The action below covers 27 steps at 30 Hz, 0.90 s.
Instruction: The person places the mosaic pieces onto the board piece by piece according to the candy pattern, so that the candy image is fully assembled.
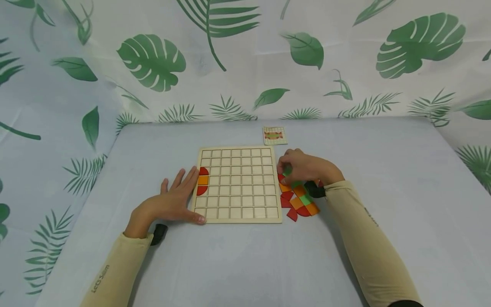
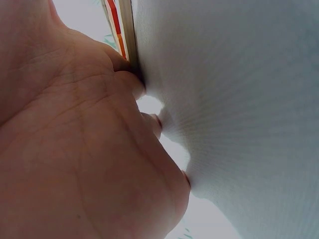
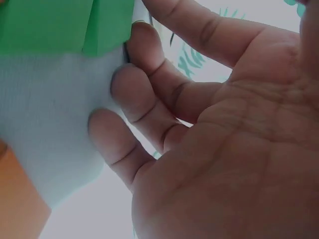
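Left hand spread on a gridded wooden board, right hand pinching a green tile at its right side.
Nearest, the board looks stiff, light and apt to slide, best held by its rim; the left hand lies with fingers extended, thumb on the near left corner, fingertips at the left edge beside two red quarter-round tiles and an orange square. Just right of the board, loose tiles lie jumbled, probably hard, light and smooth, easiest taken by opposite edges. Beyond most of them, the right hand's fingers curl in, the green tile showing between thumb and fingers. Farthest, a pattern card, likely thin and bendable, lies behind the board.
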### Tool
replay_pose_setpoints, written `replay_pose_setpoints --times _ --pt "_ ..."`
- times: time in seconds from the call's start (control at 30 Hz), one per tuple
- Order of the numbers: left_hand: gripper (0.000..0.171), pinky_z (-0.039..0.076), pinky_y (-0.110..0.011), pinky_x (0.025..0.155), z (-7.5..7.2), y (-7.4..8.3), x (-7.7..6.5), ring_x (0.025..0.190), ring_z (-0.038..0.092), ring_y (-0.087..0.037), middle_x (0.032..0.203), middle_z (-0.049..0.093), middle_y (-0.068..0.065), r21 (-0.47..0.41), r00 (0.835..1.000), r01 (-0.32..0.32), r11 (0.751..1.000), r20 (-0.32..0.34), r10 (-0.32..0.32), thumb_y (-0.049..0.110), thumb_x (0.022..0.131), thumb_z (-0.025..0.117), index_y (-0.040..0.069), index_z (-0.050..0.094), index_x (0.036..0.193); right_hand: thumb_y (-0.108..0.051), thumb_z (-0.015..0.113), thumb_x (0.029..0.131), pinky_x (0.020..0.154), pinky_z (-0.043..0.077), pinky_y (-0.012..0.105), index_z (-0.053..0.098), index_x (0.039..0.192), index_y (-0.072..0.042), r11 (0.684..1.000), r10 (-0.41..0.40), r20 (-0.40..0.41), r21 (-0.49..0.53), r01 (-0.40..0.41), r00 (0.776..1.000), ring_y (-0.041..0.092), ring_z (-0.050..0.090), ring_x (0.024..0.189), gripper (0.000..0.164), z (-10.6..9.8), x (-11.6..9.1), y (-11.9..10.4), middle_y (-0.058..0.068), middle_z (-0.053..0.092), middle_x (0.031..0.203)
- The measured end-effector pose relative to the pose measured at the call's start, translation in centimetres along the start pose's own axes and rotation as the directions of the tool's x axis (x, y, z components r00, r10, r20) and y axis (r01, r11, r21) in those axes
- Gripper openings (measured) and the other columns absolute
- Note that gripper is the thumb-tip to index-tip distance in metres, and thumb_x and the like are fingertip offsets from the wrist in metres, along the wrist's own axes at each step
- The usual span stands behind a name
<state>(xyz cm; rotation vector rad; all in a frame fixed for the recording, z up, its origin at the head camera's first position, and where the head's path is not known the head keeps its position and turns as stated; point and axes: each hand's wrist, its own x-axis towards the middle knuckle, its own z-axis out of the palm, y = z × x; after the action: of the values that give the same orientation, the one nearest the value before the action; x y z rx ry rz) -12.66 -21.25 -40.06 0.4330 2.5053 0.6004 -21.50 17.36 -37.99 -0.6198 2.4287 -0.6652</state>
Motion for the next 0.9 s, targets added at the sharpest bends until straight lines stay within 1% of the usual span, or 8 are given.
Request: replay_pose_setpoints --times 0.2,0.33,0.43,0.57,0.67,0.73,0.8,0.9 --pt "0.142 -0.013 -0.074 0.118 0.2 -0.1 0.1 0.161 -0.019 -0.042 0.179 -0.013 -0.014 0.0 1.0 0.01 1.0 -0.001 -0.01 0.057 0.081 0.09 0.003 -0.007 0.17 -0.01 0.078 0.092 0.091 0.047 0.045 0.068 0.096 -0.012 0.999 -0.04 -0.003 0.037 0.04 0.999 0.032 0.043 0.12 0.011 0.1 0.2 0.2 0.009 0.056 0.112" --pt "0.142 -0.013 -0.074 0.118 0.2 -0.2 0.1 0.161 -0.019 -0.041 0.179 -0.013 -0.013 0.001 1.0 0.01 1.0 -0.002 -0.01 0.057 0.081 0.09 0.004 -0.007 0.17 -0.007 0.076 0.095 0.085 0.048 0.042 0.068 0.097 -0.01 0.989 -0.083 -0.021 0.12 0.085 0.996 0.031 0.051 0.109 0.009 0.1 0.4 0.8 0.009 0.061 0.105" --pt "0.142 -0.013 -0.074 0.118 0.2 -0.2 0.1 0.161 -0.019 -0.041 0.179 -0.013 -0.014 0.003 1.0 0.007 1.0 -0.001 -0.007 0.057 0.081 0.09 0.003 -0.007 0.17 -0.006 0.073 0.1 0.083 0.048 0.04 0.069 0.1 -0.007 0.973 -0.111 -0.061 0.198 0.121 0.992 0.029 0.056 0.099 0.004 0.0 0.5 1.0 0.008 0.065 0.098" --pt "0.141 -0.014 -0.074 0.118 0.2 -0.2 0.1 0.161 -0.019 -0.042 0.179 -0.013 -0.014 0.0 1.0 0.005 1.0 -0.001 -0.005 0.056 0.081 0.09 0.003 -0.007 0.17 -0.007 0.069 0.104 0.087 0.051 0.038 0.067 0.105 -0.003 0.945 -0.11 -0.16 0.288 0.153 0.981 0.028 0.062 0.093 0.004 0.2 0.6 0.9 0.01 0.068 0.098" --pt "0.141 -0.014 -0.074 0.118 0.2 -0.1 0.0 0.16 -0.019 -0.042 0.178 -0.013 -0.014 -0.009 1.0 0.005 1.0 0.005 -0.005 0.056 0.081 0.09 0.003 -0.007 0.17 -0.005 0.067 0.105 0.085 0.056 0.037 0.066 0.109 0.0 0.909 -0.108 -0.213 0.375 0.183 0.971 0.032 0.066 0.086 0.006 0.5 0.8 0.7 0.015 0.068 0.101" --pt "0.141 -0.015 -0.074 0.117 0.2 -0.1 -0.1 0.16 -0.019 -0.042 0.178 -0.014 -0.014 -0.016 1.0 0.004 1.0 0.008 -0.004 0.055 0.082 0.09 0.003 -0.007 0.17 -0.006 0.067 0.106 0.083 0.058 0.037 0.067 0.11 -0.001 0.89 -0.092 -0.234 0.416 0.185 0.968 0.033 0.068 0.084 0.007 0.8 1.0 0.4 0.016 0.069 0.104" --pt "0.141 -0.015 -0.074 0.117 0.1 0.0 -0.2 0.16 -0.019 -0.043 0.178 -0.014 -0.014 -0.019 1.0 0.003 1.0 0.008 -0.003 0.055 0.082 0.09 0.002 -0.007 0.17 -0.007 0.068 0.105 0.084 0.058 0.037 0.069 0.111 -0.002 0.885 -0.071 -0.248 0.432 0.175 0.966 0.032 0.068 0.087 0.008 1.0 1.2 0.0 0.015 0.069 0.106" --pt "0.141 -0.014 -0.074 0.118 0.0 0.1 -0.1 0.16 -0.019 -0.043 0.178 -0.013 -0.014 -0.017 1.0 0.0 1.0 0.005 0.0 0.056 0.082 0.089 0.002 -0.007 0.17 -0.008 0.068 0.104 0.086 0.056 0.039 0.072 0.113 -0.003 0.887 -0.05 -0.271 0.43 0.168 0.961 0.03 0.066 0.093 0.01 1.2 1.4 -0.5 0.013 0.071 0.108"
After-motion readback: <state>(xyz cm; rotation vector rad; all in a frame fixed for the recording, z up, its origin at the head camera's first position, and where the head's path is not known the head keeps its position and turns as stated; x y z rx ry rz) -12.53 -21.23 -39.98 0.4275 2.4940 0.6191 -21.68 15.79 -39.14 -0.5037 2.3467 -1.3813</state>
